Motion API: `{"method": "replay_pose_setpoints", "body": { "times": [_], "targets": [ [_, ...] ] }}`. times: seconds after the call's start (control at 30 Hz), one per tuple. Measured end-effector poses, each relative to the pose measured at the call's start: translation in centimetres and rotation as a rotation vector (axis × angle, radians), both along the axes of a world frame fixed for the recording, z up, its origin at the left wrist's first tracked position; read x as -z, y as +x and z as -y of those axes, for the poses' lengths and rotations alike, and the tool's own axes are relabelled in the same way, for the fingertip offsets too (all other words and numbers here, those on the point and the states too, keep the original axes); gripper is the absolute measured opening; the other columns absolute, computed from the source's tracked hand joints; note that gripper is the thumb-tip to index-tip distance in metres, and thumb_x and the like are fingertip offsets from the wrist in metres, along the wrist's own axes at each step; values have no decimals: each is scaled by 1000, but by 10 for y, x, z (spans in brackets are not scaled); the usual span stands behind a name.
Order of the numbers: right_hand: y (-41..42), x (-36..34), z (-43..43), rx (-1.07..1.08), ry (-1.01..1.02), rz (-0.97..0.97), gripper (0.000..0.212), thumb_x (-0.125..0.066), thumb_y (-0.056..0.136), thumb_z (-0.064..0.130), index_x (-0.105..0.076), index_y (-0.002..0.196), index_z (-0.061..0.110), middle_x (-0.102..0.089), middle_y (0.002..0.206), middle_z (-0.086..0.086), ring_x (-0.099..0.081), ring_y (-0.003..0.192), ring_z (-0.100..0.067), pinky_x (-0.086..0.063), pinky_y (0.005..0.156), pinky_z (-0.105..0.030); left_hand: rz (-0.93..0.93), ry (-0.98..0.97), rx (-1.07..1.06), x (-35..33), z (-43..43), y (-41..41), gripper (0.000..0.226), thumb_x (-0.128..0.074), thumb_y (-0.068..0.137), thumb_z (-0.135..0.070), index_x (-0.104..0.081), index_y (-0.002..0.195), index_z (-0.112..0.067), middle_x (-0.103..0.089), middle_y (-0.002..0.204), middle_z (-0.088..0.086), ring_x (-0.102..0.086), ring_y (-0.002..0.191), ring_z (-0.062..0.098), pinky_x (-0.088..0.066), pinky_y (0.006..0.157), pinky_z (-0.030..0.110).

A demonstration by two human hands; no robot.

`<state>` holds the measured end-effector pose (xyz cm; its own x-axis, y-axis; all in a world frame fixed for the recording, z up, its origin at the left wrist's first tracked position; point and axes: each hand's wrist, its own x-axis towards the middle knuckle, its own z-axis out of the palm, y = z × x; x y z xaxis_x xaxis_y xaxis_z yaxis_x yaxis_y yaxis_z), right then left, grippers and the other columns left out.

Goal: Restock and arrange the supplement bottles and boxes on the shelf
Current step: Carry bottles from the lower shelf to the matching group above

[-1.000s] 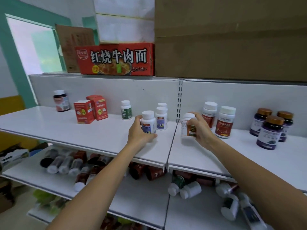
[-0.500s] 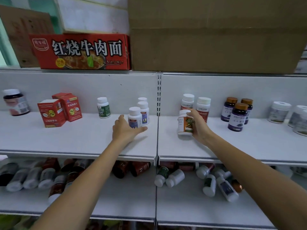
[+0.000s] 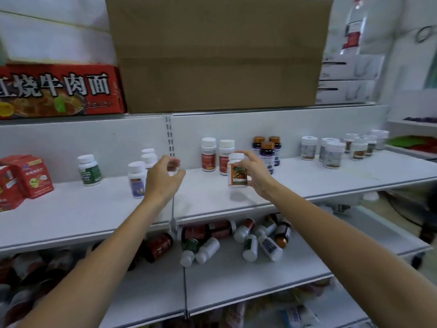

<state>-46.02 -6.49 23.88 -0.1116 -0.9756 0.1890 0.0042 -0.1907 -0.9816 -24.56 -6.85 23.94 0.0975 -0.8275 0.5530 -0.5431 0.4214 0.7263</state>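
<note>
My right hand [image 3: 256, 172] grips a white bottle with an orange label [image 3: 237, 171], held upright just above the white upper shelf [image 3: 212, 200]. My left hand [image 3: 163, 177] hovers over the shelf with loosely curled fingers and holds nothing; it is blurred. Just left of it stand white bottles with blue labels [image 3: 137, 179]. Behind the held bottle are two white bottles with red labels [image 3: 209, 154] and dark purple bottles with gold caps [image 3: 267, 153]. A green-label bottle [image 3: 89, 170] and red boxes [image 3: 35, 176] stand farther left.
More white bottles [image 3: 333, 151] line the upper shelf's right end. The lower shelf [image 3: 236, 275] holds several bottles lying on their sides [image 3: 250, 240]. Above sit a big cardboard box [image 3: 220, 53] and a red noodle carton [image 3: 59, 91].
My left hand has let go of the blue-label bottle and lifted to the right. My right hand has raised the orange-label bottle slightly. The view has swung to the right.
</note>
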Motion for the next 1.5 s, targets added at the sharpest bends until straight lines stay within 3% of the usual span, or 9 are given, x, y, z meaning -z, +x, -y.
{"method": "replay_pose_setpoints", "body": {
  "times": [0.3,0.4,0.6,0.77,0.9,1.03,1.2,1.37,1.5],
  "targets": [
    [-111,-6,-67,306,-22,-22,42,-62,88,13,-49,126,21,-59,93,-3,-61,80,-12,-50,64,-27,138,42,425,-6,-22,-140,17,-60,87,-14,-66,102,-9,-66,99,1,-58,89,11,-40,81,18],
    [-155,-8,-91,440,-46,-41,37,-65,86,12,-51,119,20,-61,89,-2,-62,75,-10,-49,60,-23,176,51,534,-5,-33,-188,19,-60,87,-14,-65,104,-9,-65,101,0,-57,88,10,-38,78,15],
    [-245,-10,-129,636,-64,-34,39,-67,85,18,-49,120,22,-62,97,-6,-64,81,-15,-53,67,-27,248,91,717,1,-46,-278,21,-58,88,-17,-62,108,-12,-64,109,0,-58,93,11,-42,81,20],
    [-322,4,-146,733,-59,-26,40,-66,86,23,-47,121,25,-60,99,-5,-64,97,-24,-54,89,-40,307,96,798,11,-49,-353,23,-60,87,-18,-62,109,-12,-65,112,1,-58,92,10,-41,77,19],
    [-390,3,-134,742,-93,-64,47,-66,86,21,-47,129,23,-60,97,-3,-66,89,-21,-56,76,-32,297,79,803,10,-40,-416,25,-58,89,-20,-60,113,-12,-63,115,2,-57,94,10,-42,78,20],
    [-455,-1,-106,680,-89,-132,40,-66,87,21,-48,122,22,-59,95,4,-64,83,-11,-52,67,-25,231,93,729,12,-24,-482,27,-58,90,-20,-60,115,-11,-63,118,3,-57,96,11,-44,82,21],
    [-525,-2,-61,632,-47,-138,42,-69,84,22,-49,120,16,-62,105,-8,-64,86,-17,-55,67,-31,233,123,665,12,-11,-542,26,-58,90,-21,-59,114,-13,-63,115,2,-57,95,11,-42,83,20],
    [-557,-1,-9,535,-44,-235,49,-71,83,24,-45,124,18,-60,116,-7,-62,102,-23,-54,88,-45,287,165,546,14,8,-564,28,-58,89,-25,-59,116,-17,-62,118,0,-57,99,10,-42,86,21],
    [-553,3,19,479,-145,-366,59,-73,81,23,-42,131,16,-56,112,3,-57,101,-15,-50,86,-29,304,173,443,15,18,-571,29,-56,90,-28,-58,118,-20,-60,123,0,-56,107,13,-43,91,24]
  ]
}}
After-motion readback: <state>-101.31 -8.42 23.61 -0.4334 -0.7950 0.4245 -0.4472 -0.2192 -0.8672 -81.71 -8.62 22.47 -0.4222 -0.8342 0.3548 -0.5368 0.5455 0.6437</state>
